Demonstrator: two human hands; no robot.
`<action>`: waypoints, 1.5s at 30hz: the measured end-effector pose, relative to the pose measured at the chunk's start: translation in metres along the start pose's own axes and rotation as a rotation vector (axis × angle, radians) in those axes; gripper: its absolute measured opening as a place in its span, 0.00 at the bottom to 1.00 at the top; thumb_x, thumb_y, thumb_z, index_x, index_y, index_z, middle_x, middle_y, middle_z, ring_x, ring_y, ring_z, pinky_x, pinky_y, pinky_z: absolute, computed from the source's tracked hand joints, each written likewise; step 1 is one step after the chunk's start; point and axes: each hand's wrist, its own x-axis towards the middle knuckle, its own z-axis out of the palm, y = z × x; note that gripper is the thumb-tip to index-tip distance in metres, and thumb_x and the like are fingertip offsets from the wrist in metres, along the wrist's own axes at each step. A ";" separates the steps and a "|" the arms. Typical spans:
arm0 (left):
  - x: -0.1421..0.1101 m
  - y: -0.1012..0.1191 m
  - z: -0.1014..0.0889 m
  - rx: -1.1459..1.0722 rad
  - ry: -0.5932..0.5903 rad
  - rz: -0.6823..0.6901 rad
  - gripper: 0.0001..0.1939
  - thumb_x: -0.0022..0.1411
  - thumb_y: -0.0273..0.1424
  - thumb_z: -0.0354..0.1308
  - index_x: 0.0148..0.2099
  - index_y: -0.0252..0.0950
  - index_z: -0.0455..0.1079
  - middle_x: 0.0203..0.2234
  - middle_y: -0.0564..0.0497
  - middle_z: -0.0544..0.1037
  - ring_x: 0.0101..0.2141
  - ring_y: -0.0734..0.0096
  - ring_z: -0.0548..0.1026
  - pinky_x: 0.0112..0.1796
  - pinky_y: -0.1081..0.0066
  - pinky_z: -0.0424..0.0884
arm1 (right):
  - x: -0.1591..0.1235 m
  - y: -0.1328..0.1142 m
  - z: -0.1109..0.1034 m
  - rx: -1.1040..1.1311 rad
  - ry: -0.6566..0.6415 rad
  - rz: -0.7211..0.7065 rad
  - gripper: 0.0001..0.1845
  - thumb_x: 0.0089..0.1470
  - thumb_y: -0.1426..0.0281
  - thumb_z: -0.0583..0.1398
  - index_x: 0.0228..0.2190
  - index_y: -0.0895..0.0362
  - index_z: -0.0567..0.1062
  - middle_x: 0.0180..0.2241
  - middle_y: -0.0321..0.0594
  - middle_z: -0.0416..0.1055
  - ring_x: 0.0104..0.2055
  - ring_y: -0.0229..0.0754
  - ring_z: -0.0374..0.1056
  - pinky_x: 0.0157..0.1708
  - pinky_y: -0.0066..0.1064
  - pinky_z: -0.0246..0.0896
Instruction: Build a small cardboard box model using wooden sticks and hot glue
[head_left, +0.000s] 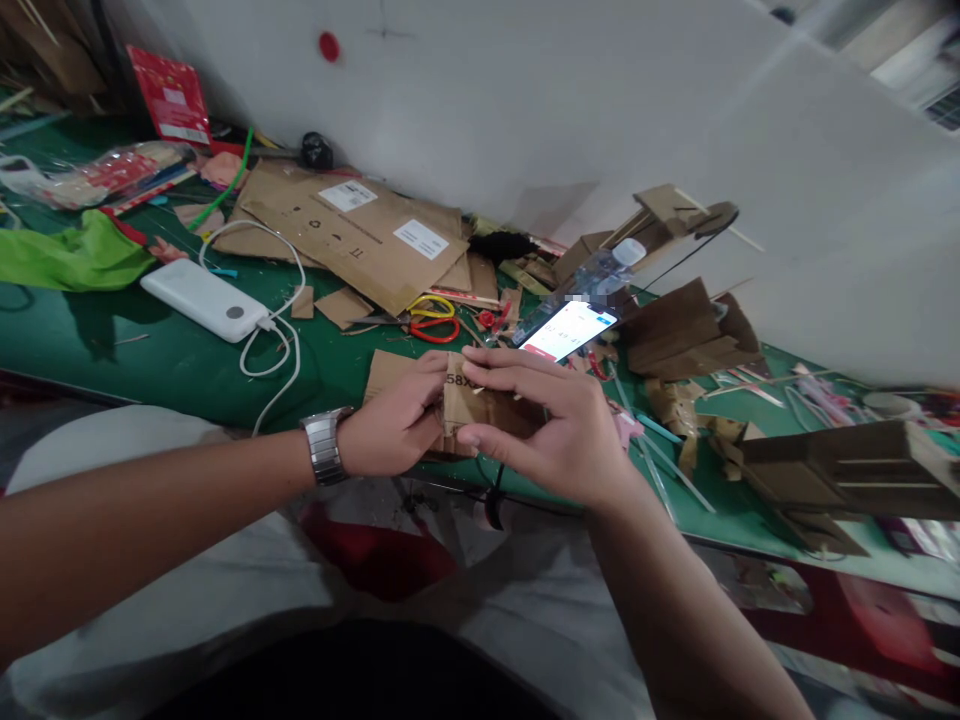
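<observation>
A small folded cardboard piece point(459, 405) with printed characters on it is between my two hands at the table's near edge. My left hand point(397, 415), with a metal watch on its wrist, is closed on the cardboard's left side. From the right, my right hand point(559, 420) grips the same piece, thumb below and fingers along the top. Part of the cardboard is hidden behind the fingers. Just beyond the hands lie scissors point(433, 322) with red and yellow handles. A lit phone point(570, 330) leans against a clear plastic bottle point(600, 275).
A white power bank point(204, 300) with a cable lies left on the green table point(97, 340). Flattened cardboard point(352, 235) with labels is behind. Cardboard constructions point(847, 465) stand on the right, among straws and scraps. A green bag point(75, 255) lies far left, and a white wall closes the back.
</observation>
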 end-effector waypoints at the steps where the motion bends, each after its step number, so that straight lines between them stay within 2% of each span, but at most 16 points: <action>1: 0.000 0.000 0.000 -0.003 -0.003 -0.004 0.14 0.75 0.32 0.55 0.57 0.38 0.78 0.58 0.40 0.79 0.60 0.52 0.74 0.66 0.47 0.70 | 0.000 0.000 0.000 -0.005 0.003 0.004 0.28 0.57 0.57 0.77 0.54 0.57 0.86 0.57 0.54 0.84 0.59 0.55 0.82 0.62 0.46 0.80; 4: 0.001 0.002 0.000 -0.021 0.004 0.001 0.15 0.76 0.36 0.56 0.58 0.39 0.78 0.60 0.40 0.78 0.60 0.52 0.74 0.66 0.48 0.68 | -0.001 0.001 0.001 -0.006 -0.001 -0.025 0.28 0.56 0.57 0.77 0.54 0.56 0.86 0.58 0.53 0.84 0.60 0.55 0.82 0.62 0.46 0.79; 7: 0.001 0.002 0.000 -0.025 -0.004 0.005 0.15 0.77 0.38 0.57 0.57 0.39 0.78 0.58 0.41 0.79 0.58 0.52 0.74 0.65 0.49 0.69 | -0.001 0.005 0.003 -0.008 -0.001 -0.052 0.28 0.56 0.57 0.78 0.54 0.56 0.86 0.58 0.53 0.84 0.60 0.55 0.82 0.61 0.47 0.79; 11: -0.002 0.002 0.001 0.003 0.012 -0.005 0.14 0.78 0.34 0.54 0.57 0.38 0.77 0.55 0.41 0.78 0.56 0.53 0.74 0.62 0.51 0.72 | -0.002 0.007 0.005 0.015 0.002 -0.034 0.28 0.56 0.57 0.77 0.54 0.57 0.85 0.57 0.54 0.84 0.59 0.54 0.83 0.61 0.46 0.79; 15: -0.006 0.003 0.006 -0.018 0.067 0.015 0.16 0.77 0.39 0.58 0.61 0.38 0.72 0.59 0.39 0.75 0.59 0.52 0.73 0.64 0.49 0.71 | -0.004 0.006 0.005 0.023 -0.003 -0.015 0.29 0.57 0.56 0.77 0.55 0.55 0.85 0.59 0.53 0.83 0.60 0.54 0.82 0.62 0.47 0.79; 19: -0.013 0.004 0.006 -0.157 0.133 -0.058 0.32 0.72 0.44 0.66 0.69 0.39 0.59 0.63 0.36 0.71 0.62 0.50 0.75 0.61 0.51 0.75 | -0.005 0.004 0.001 0.005 -0.010 0.030 0.29 0.57 0.54 0.76 0.56 0.53 0.85 0.58 0.51 0.84 0.61 0.55 0.81 0.64 0.49 0.78; 22: -0.015 0.000 -0.003 -0.229 -0.017 -0.092 0.50 0.65 0.45 0.74 0.75 0.41 0.48 0.68 0.33 0.68 0.66 0.46 0.74 0.63 0.49 0.76 | -0.006 0.001 -0.002 -0.003 -0.026 0.059 0.29 0.57 0.54 0.76 0.56 0.52 0.85 0.59 0.50 0.83 0.62 0.57 0.81 0.64 0.51 0.77; 24: -0.014 -0.003 -0.013 -0.198 -0.125 -0.080 0.58 0.57 0.46 0.80 0.76 0.42 0.47 0.70 0.31 0.66 0.69 0.41 0.71 0.65 0.45 0.73 | -0.006 0.000 -0.002 -0.010 -0.041 0.062 0.29 0.57 0.54 0.76 0.57 0.51 0.85 0.59 0.50 0.83 0.62 0.57 0.81 0.64 0.52 0.77; 27: -0.010 -0.007 -0.024 -0.166 -0.186 -0.158 0.54 0.53 0.47 0.82 0.72 0.40 0.57 0.66 0.33 0.71 0.65 0.42 0.75 0.62 0.45 0.75 | -0.005 -0.001 -0.003 -0.013 -0.051 0.056 0.29 0.57 0.55 0.77 0.57 0.51 0.84 0.60 0.50 0.83 0.61 0.57 0.81 0.64 0.51 0.77; 29: -0.008 -0.007 -0.026 -0.165 -0.181 -0.215 0.49 0.53 0.48 0.82 0.68 0.39 0.62 0.62 0.36 0.76 0.61 0.45 0.79 0.60 0.47 0.77 | -0.005 -0.001 -0.002 -0.015 -0.053 0.047 0.30 0.56 0.55 0.77 0.57 0.52 0.84 0.60 0.51 0.83 0.61 0.57 0.81 0.64 0.51 0.78; 31: -0.007 -0.006 -0.025 -0.156 -0.157 -0.213 0.47 0.53 0.49 0.82 0.66 0.39 0.65 0.61 0.37 0.77 0.60 0.46 0.80 0.59 0.48 0.77 | -0.004 -0.001 -0.001 -0.031 -0.059 0.041 0.30 0.55 0.55 0.78 0.56 0.52 0.85 0.59 0.51 0.83 0.60 0.57 0.81 0.63 0.50 0.78; 35: -0.006 -0.005 -0.021 -0.128 -0.124 -0.174 0.46 0.54 0.49 0.81 0.67 0.40 0.66 0.62 0.38 0.78 0.61 0.45 0.79 0.59 0.49 0.76 | -0.004 -0.002 0.003 -0.100 -0.062 0.039 0.28 0.56 0.57 0.77 0.55 0.54 0.85 0.58 0.51 0.84 0.60 0.57 0.82 0.63 0.50 0.78; 40: -0.008 -0.006 -0.019 -0.118 -0.083 -0.232 0.50 0.51 0.50 0.82 0.68 0.40 0.63 0.62 0.38 0.78 0.60 0.44 0.80 0.57 0.52 0.77 | -0.004 -0.003 0.005 -0.151 -0.082 0.009 0.25 0.59 0.59 0.76 0.55 0.54 0.85 0.58 0.51 0.84 0.60 0.57 0.82 0.62 0.51 0.79; 45: -0.010 -0.005 -0.018 -0.058 -0.064 -0.294 0.51 0.50 0.55 0.81 0.66 0.38 0.63 0.58 0.38 0.80 0.55 0.44 0.82 0.50 0.55 0.79 | -0.007 -0.001 0.006 -0.163 -0.104 -0.004 0.25 0.60 0.58 0.75 0.55 0.53 0.84 0.60 0.52 0.82 0.61 0.58 0.81 0.61 0.53 0.79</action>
